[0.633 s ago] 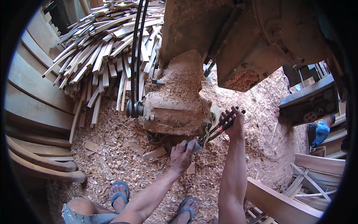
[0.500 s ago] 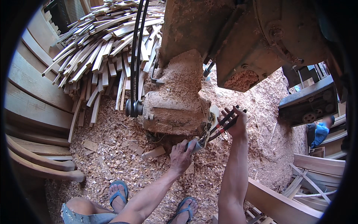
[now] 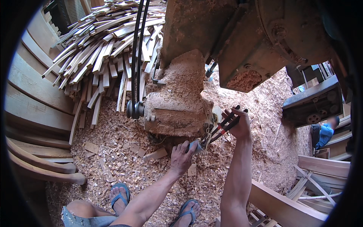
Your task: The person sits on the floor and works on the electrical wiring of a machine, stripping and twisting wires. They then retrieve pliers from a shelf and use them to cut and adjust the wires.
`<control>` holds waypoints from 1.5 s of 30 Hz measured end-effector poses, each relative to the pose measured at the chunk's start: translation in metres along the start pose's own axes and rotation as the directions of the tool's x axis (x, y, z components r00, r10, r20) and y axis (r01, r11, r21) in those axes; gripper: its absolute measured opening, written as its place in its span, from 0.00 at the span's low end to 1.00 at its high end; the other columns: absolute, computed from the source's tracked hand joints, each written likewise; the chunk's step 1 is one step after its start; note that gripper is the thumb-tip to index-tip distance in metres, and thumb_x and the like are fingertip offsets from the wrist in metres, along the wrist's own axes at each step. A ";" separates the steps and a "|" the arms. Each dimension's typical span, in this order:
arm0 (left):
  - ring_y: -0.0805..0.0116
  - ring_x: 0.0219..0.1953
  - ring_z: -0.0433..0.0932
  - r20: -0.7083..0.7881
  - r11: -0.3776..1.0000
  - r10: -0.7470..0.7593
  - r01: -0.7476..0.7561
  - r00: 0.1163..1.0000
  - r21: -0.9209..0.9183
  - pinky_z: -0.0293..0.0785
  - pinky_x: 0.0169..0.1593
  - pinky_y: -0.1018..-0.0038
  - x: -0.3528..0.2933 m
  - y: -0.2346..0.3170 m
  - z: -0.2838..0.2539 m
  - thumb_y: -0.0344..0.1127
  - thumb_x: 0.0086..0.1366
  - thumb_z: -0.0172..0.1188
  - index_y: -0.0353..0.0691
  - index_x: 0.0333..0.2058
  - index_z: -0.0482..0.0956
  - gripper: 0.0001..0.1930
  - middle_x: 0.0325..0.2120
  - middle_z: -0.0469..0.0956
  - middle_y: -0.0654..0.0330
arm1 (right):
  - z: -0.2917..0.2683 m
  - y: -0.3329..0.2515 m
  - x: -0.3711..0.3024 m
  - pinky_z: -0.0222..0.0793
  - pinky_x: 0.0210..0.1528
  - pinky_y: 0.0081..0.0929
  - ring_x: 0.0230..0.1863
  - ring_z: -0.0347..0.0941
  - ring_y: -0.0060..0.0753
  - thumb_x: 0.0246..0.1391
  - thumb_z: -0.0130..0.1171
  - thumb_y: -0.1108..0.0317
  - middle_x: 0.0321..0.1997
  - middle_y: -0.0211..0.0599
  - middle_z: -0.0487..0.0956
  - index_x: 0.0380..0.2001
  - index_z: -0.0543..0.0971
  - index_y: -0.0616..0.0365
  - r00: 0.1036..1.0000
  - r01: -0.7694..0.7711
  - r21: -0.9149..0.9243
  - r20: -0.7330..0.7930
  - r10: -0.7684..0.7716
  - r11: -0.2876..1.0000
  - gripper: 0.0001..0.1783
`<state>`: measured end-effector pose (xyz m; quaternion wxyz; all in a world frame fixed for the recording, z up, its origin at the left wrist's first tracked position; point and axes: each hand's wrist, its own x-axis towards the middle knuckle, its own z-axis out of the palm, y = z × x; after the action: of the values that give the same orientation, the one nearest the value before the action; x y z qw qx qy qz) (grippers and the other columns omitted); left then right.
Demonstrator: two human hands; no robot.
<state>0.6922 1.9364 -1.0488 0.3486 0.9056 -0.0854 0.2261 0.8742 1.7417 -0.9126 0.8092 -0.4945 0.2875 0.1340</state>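
Observation:
My left hand (image 3: pixel 181 158) is closed around a small grey-blue rounded piece (image 3: pixel 195 147) below the motor's right end. In my right hand (image 3: pixel 241 126) are pliers (image 3: pixel 225 125) with long black handles and red bands; the fingers wrap the handles, which stand a little apart. The pliers' jaws point down and left, close to the piece and to several thin loose wires (image 3: pixel 208 130). What the jaws bite on is too small to make out. Beside them is the sawdust-covered motor (image 3: pixel 174 113), with a pale rounded part (image 3: pixel 217 113) at its right end.
Black drive belts (image 3: pixel 137 56) run up from a pulley (image 3: pixel 135 109) at the motor's left. A large machine body (image 3: pixel 257 41) overhangs. Stacked wood strips (image 3: pixel 102 56) lie behind, curved boards (image 3: pixel 34 98) at left. Wood shavings (image 3: pixel 147 178) cover the floor. Another person (image 3: pixel 325 134) is at far right.
Both hands have shifted very slightly left, with the pliers and the grey-blue piece still held. The rest looks the same.

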 end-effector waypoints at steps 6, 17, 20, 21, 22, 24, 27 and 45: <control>0.54 0.44 0.74 -0.013 0.999 -0.026 0.027 1.000 0.021 0.68 0.43 0.58 -0.002 0.003 0.001 0.25 0.47 0.69 0.55 0.65 0.66 0.44 0.48 0.70 0.55 | -0.004 0.004 0.007 0.68 0.55 0.64 0.51 0.74 0.51 0.59 0.57 0.67 0.49 0.49 0.73 0.46 0.70 0.56 0.999 0.015 0.049 -0.041 -0.013 0.999 0.13; 0.53 0.44 0.73 -0.003 0.995 -0.100 0.100 0.995 -0.008 0.66 0.42 0.58 -0.005 0.008 0.003 0.28 0.56 0.63 0.56 0.65 0.66 0.37 0.49 0.69 0.54 | -0.003 0.008 -0.006 0.69 0.50 0.55 0.47 0.73 0.47 0.59 0.56 0.63 0.46 0.45 0.74 0.47 0.70 0.56 0.996 0.011 0.066 -0.084 -0.005 0.998 0.15; 0.54 0.45 0.73 -0.001 0.994 -0.110 0.110 0.994 -0.012 0.66 0.42 0.57 -0.005 0.009 0.003 0.28 0.56 0.63 0.55 0.65 0.66 0.37 0.49 0.70 0.54 | -0.009 0.010 -0.008 0.68 0.51 0.59 0.53 0.72 0.50 0.57 0.54 0.67 0.49 0.47 0.73 0.50 0.69 0.56 0.998 0.022 0.093 -0.065 -0.016 0.995 0.17; 0.54 0.44 0.73 0.005 0.993 -0.115 0.115 0.993 -0.009 0.66 0.42 0.57 -0.005 0.009 0.003 0.28 0.56 0.63 0.55 0.65 0.66 0.36 0.49 0.70 0.54 | -0.011 0.010 -0.009 0.68 0.52 0.61 0.55 0.71 0.52 0.57 0.54 0.68 0.52 0.49 0.72 0.51 0.68 0.56 0.999 0.036 0.083 -0.032 -0.033 0.996 0.18; 0.54 0.44 0.73 0.000 0.993 -0.115 0.115 0.993 -0.013 0.66 0.42 0.57 -0.005 0.010 0.003 0.28 0.56 0.63 0.55 0.65 0.66 0.36 0.49 0.70 0.54 | -0.013 0.010 -0.010 0.67 0.53 0.63 0.57 0.70 0.54 0.56 0.53 0.69 0.54 0.50 0.70 0.51 0.67 0.56 0.998 0.051 0.073 -0.035 -0.049 0.996 0.19; 0.54 0.44 0.74 -0.006 0.994 -0.105 0.104 0.995 -0.017 0.67 0.42 0.57 -0.004 0.010 0.002 0.28 0.57 0.62 0.55 0.65 0.66 0.36 0.49 0.70 0.54 | -0.016 0.010 -0.011 0.66 0.54 0.67 0.60 0.68 0.56 0.56 0.53 0.70 0.59 0.53 0.68 0.53 0.65 0.56 0.998 0.059 0.067 -0.012 -0.059 0.996 0.21; 0.54 0.43 0.74 -0.008 0.997 -0.071 0.071 0.997 -0.017 0.67 0.42 0.58 -0.004 0.008 0.001 0.28 0.57 0.62 0.55 0.65 0.66 0.36 0.48 0.70 0.54 | -0.019 0.006 -0.012 0.65 0.56 0.70 0.62 0.67 0.58 0.55 0.52 0.72 0.62 0.56 0.65 0.54 0.63 0.57 0.998 0.036 0.071 0.058 -0.040 0.997 0.23; 0.55 0.44 0.74 -0.013 0.998 -0.065 0.065 0.998 0.015 0.67 0.42 0.58 -0.001 0.012 0.002 0.27 0.55 0.62 0.54 0.64 0.67 0.36 0.48 0.70 0.56 | 0.003 0.034 0.006 0.69 0.27 0.33 0.20 0.69 0.34 0.60 0.55 0.63 0.21 0.33 0.70 0.29 0.70 0.55 0.952 0.260 0.057 -0.181 -0.246 0.964 0.10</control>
<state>0.6879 1.9258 -1.0437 0.3494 0.9091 -0.0521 0.2210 0.8627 1.7601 -0.9396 0.8109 -0.5042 0.2960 -0.0258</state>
